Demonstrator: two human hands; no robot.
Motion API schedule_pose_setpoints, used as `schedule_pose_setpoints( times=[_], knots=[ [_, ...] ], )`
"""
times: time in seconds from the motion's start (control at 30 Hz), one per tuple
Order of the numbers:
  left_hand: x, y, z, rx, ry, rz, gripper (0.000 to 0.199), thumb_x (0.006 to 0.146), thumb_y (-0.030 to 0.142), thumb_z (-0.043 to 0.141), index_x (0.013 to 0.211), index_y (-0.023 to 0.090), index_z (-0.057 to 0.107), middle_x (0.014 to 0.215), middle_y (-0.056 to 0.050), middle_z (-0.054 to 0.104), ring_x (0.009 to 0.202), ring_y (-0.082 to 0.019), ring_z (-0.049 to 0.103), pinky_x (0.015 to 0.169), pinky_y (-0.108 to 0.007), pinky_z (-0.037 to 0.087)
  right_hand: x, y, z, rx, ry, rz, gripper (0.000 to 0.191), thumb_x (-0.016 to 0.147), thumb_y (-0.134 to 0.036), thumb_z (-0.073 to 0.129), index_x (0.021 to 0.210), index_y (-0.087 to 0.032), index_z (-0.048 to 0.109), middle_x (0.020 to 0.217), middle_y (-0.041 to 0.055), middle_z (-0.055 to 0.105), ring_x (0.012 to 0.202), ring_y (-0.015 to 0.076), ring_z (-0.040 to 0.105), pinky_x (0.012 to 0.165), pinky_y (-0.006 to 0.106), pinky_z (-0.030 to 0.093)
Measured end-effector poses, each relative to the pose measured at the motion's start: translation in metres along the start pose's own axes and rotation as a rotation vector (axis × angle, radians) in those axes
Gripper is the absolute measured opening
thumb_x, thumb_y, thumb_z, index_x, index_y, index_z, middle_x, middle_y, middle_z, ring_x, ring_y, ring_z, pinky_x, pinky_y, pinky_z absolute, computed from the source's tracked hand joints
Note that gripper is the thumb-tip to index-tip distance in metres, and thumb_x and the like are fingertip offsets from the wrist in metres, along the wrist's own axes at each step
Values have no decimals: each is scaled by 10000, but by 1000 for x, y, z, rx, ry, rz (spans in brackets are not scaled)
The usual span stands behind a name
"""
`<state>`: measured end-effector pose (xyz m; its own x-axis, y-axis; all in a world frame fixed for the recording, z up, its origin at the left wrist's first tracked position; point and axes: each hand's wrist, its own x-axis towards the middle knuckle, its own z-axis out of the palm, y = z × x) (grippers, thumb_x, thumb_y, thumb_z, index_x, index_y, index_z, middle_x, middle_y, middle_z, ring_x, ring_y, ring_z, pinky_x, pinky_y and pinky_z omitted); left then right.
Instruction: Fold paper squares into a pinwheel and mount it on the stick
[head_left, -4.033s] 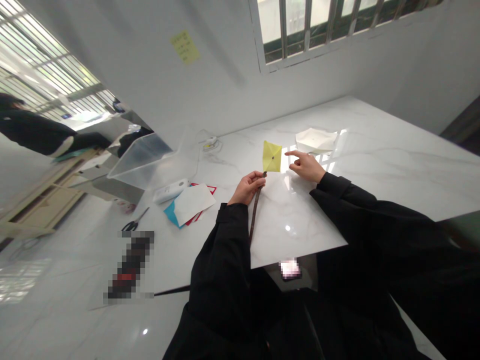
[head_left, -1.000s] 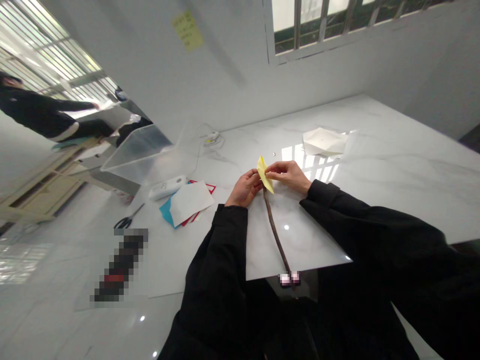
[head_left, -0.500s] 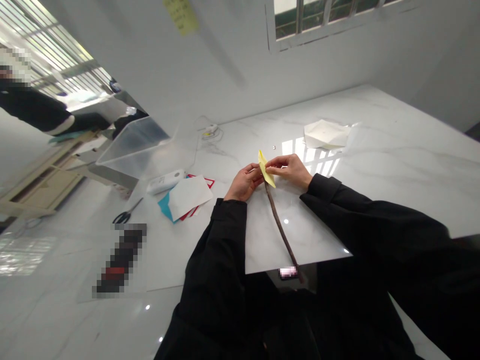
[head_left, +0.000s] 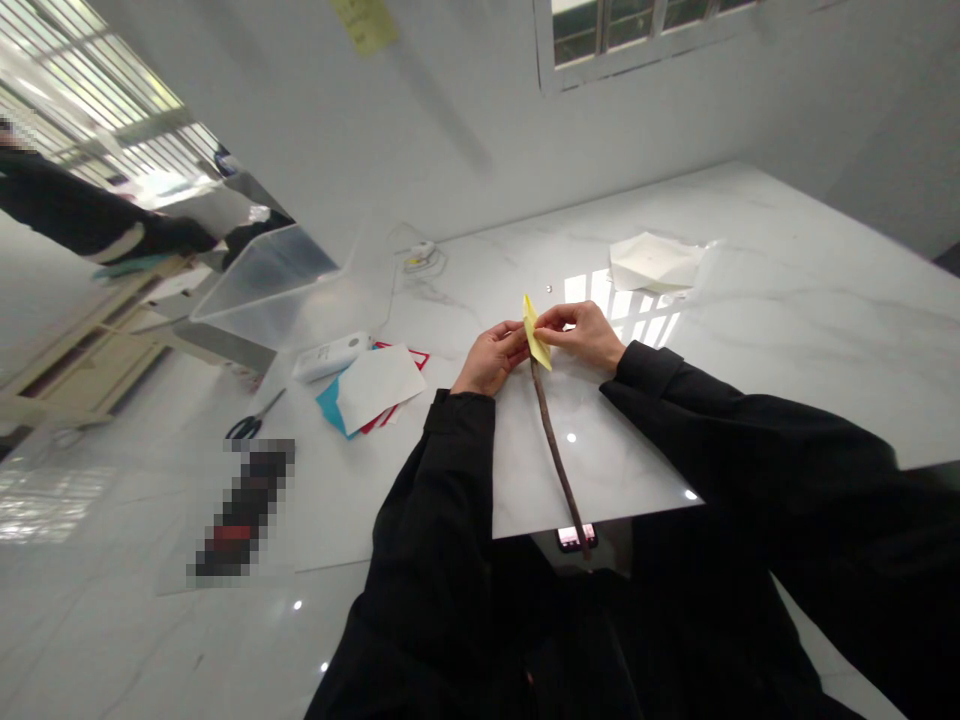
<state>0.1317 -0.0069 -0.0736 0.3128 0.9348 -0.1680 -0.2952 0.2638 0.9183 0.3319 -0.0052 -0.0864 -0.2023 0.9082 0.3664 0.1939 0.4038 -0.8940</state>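
A folded piece of yellow paper (head_left: 535, 342) stands at the top end of a thin brown stick (head_left: 553, 440). My left hand (head_left: 491, 358) is closed at the stick's upper end, its fingertips partly hidden behind the paper. From the other side my right hand (head_left: 583, 332) pinches the yellow paper between thumb and fingers. The stick slants down toward me, and its lower end reaches past the table's front edge, over a phone (head_left: 576, 537) with a lit screen.
Left of my hands lie white, red and blue sheets (head_left: 381, 388), a white device (head_left: 334, 356) and scissors (head_left: 255, 418). A clear plastic bin (head_left: 270, 285) stands behind them. White paper pieces (head_left: 654, 262) lie at the back right. Another person (head_left: 67, 205) is at far left.
The lower end of the stick has swung slightly left, now crossing the phone. My hands keep their hold on the paper and stick, with only a small shift.
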Motion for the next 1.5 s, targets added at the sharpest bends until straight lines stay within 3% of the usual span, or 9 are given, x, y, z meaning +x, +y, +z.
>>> schedule_pose_setpoints(
  times=[0.43,0.77,1.07,1.5],
  knots=[
    [-2,3,6,45,9,-7,459,619,365,995,859,150,667,834,-9,728,781,-111,684,841,-261,551,0,-1,1,16,5,3,216,788,-328,751,892,-144,796,768,47,735,692,147,617,630,266,499],
    [-2,3,7,59,18,-4,518,557,410,1018,849,143,684,832,-13,721,783,-119,681,834,-266,553,0,-1,3,89,-17,65,208,758,-328,783,874,-156,763,770,48,747,706,167,672,664,278,560],
    [-2,4,7,62,53,-5,430,620,335,984,881,152,695,842,-6,711,771,-102,663,810,-245,533,3,5,1,158,-5,60,186,760,-325,781,837,-167,721,780,36,745,689,144,652,659,265,523],
    [-2,4,7,73,50,-16,441,641,354,973,904,163,675,861,-7,722,769,-102,674,772,-227,523,5,7,-2,49,-58,53,222,776,-369,776,849,-161,755,780,40,733,723,161,647,701,292,536]
  ],
)
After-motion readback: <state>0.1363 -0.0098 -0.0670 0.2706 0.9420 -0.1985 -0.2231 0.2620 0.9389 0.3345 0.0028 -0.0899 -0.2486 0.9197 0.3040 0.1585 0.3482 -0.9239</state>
